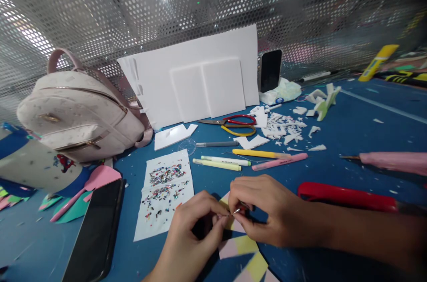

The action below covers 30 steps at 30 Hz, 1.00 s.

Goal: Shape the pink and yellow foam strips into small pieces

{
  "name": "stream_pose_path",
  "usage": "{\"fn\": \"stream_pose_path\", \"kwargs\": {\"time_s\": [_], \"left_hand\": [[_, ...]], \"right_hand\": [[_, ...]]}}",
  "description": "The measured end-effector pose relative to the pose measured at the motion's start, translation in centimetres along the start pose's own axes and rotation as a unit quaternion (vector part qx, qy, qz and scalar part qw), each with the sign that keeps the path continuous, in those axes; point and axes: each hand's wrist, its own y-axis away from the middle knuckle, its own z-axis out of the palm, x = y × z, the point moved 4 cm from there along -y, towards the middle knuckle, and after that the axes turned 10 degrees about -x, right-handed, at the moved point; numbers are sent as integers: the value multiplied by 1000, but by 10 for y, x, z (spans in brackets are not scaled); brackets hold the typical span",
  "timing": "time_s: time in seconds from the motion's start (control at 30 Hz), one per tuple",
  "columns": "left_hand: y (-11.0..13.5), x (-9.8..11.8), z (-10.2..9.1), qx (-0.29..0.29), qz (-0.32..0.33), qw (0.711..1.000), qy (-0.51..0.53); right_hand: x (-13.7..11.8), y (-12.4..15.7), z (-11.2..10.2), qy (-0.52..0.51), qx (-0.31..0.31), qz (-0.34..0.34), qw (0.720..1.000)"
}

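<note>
Near the bottom centre, my left hand (195,217) and my right hand (275,211) meet fingertip to fingertip. A tiny shiny silvery piece (237,210) shows in my right hand's pinch; its exact kind is unclear. My left thumb and index finger are pinched too, and what they hold is hidden. Beneath both hands lie pink and yellow paper pieces (246,245), partly covered. Left of my left hand, a white sheet (142,226) bears many small glittering bead-like bits (167,175) in several colours.
Pens and markers (216,165), scissors (238,130) and white foam scraps (282,126) lie ahead. A black phone (96,228) and backpack (80,108) are left. On the right are a red-handled tool (347,196) and a pink tool (393,161). White boards (150,90) stand behind.
</note>
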Motion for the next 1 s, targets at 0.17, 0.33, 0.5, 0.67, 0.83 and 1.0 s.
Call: {"fn": "stream_pose_path", "kwargs": {"time_s": [0.17, 0.33, 0.5, 0.67, 0.83, 1.0], "left_hand": [[0, 0, 0, -1, 1, 1000, 2], [-1, -1, 0, 0, 4, 1000, 2], [-1, -4, -1, 4, -4, 1000, 11], [0, -5, -2, 1, -19, 1000, 10], [2, -5, -1, 3, -23, 1000, 14], [1, -4, -1, 16, -37, 999, 37]], "right_hand": [[1, -1, 1, -4, -2, 4, 1000], [1, 0, 1, -8, -1, 4, 1000], [2, 1, 1, -17, -1, 8, 1000], [2, 1, 2, -10, -1, 2, 1000], [0, 0, 0, -4, 3, -5, 1000], [-1, 3, -2, -23, 18, -32, 999]]}}
